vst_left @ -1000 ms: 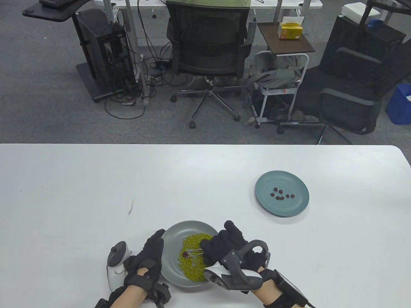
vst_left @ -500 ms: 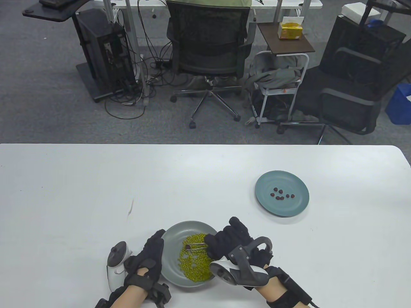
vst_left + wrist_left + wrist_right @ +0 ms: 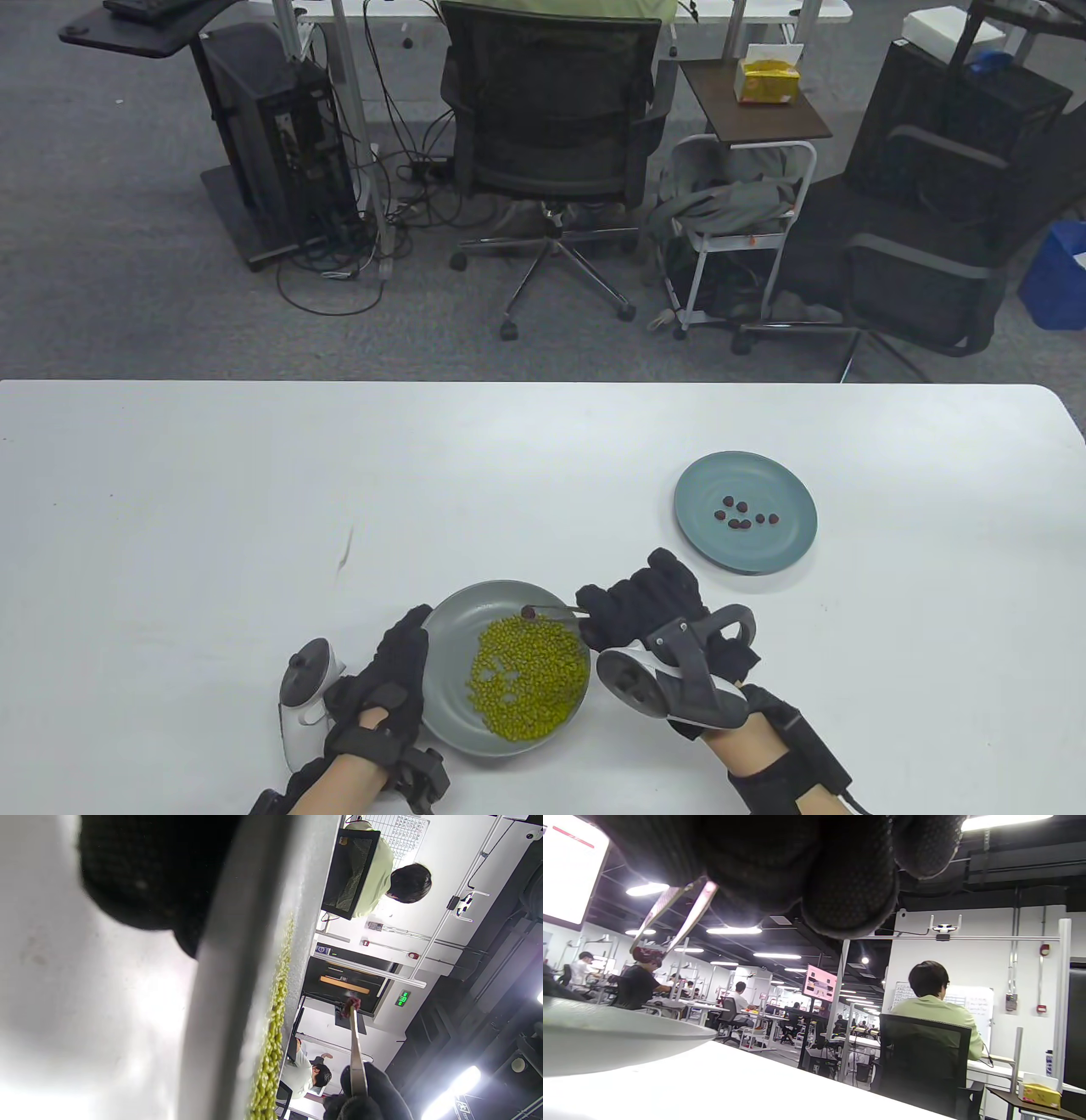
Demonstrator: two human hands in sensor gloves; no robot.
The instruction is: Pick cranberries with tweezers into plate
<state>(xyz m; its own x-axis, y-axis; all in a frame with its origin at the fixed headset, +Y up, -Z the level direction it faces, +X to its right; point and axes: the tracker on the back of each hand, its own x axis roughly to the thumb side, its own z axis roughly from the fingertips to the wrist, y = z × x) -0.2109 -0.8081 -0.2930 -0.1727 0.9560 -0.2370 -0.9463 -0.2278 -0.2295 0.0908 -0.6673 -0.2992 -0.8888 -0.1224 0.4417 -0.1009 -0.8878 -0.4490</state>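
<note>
My right hand (image 3: 632, 607) grips metal tweezers (image 3: 556, 609) whose tips pinch a dark red cranberry (image 3: 528, 611) above the far rim of the grey plate (image 3: 450, 726) of green beans (image 3: 526, 675). The cranberry shows in the right wrist view (image 3: 646, 955) between the tweezer tips (image 3: 670, 921), and in the left wrist view (image 3: 351, 1004). My left hand (image 3: 399, 671) rests against the left rim of the grey plate. A blue-green plate (image 3: 785, 552) at the right holds several cranberries (image 3: 742, 514).
The white table's (image 3: 170, 509) far edge runs across the middle of the table view. Office chairs (image 3: 551, 127), a cart (image 3: 738, 229) and a computer tower (image 3: 280, 127) stand on the carpet beyond it. A small dark mark (image 3: 346, 548) lies on the table at the left.
My right hand has lifted the cranberry out of the green beans and moved it up and to the right, toward the plate's far rim. My left hand has stayed at the plate's left rim.
</note>
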